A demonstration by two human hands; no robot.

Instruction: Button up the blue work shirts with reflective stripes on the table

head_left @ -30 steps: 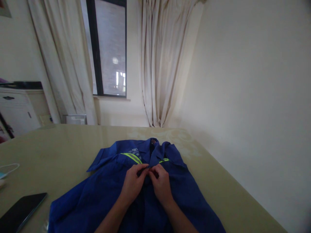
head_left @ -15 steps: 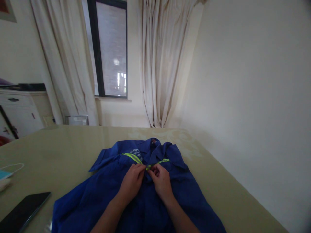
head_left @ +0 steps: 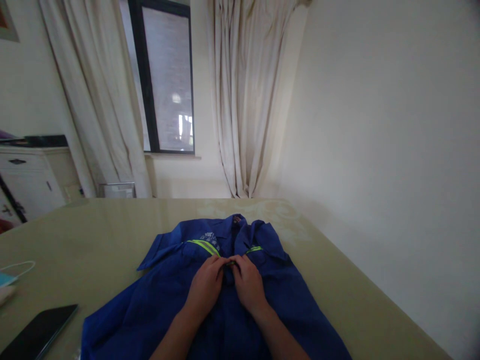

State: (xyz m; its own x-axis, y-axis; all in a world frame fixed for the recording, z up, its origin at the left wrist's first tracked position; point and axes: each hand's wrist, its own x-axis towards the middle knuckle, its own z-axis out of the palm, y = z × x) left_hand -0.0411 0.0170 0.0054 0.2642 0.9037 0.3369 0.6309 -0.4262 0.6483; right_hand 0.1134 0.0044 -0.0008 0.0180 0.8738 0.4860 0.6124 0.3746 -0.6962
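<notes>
A blue work shirt (head_left: 157,305) with yellow-green reflective stripes lies spread on the pale green table (head_left: 93,235), collar toward the window. My left hand (head_left: 205,287) and my right hand (head_left: 248,284) meet at the shirt's front opening just below the collar. Both hands have their fingers curled and pinch the two front edges of the fabric together. Whatever small part sits between the fingertips is hidden.
A dark phone (head_left: 37,332) lies at the table's near left. A face mask with a white loop (head_left: 13,272) rests at the left edge. Beyond the table are cream curtains (head_left: 243,100), a dark-framed window (head_left: 165,80) and a white cabinet (head_left: 26,175). A plain wall runs along the right.
My hands stayed together at the shirt's front. The fingers shifted slightly lower from the reflective stripe to the placket. The view moved a little.
</notes>
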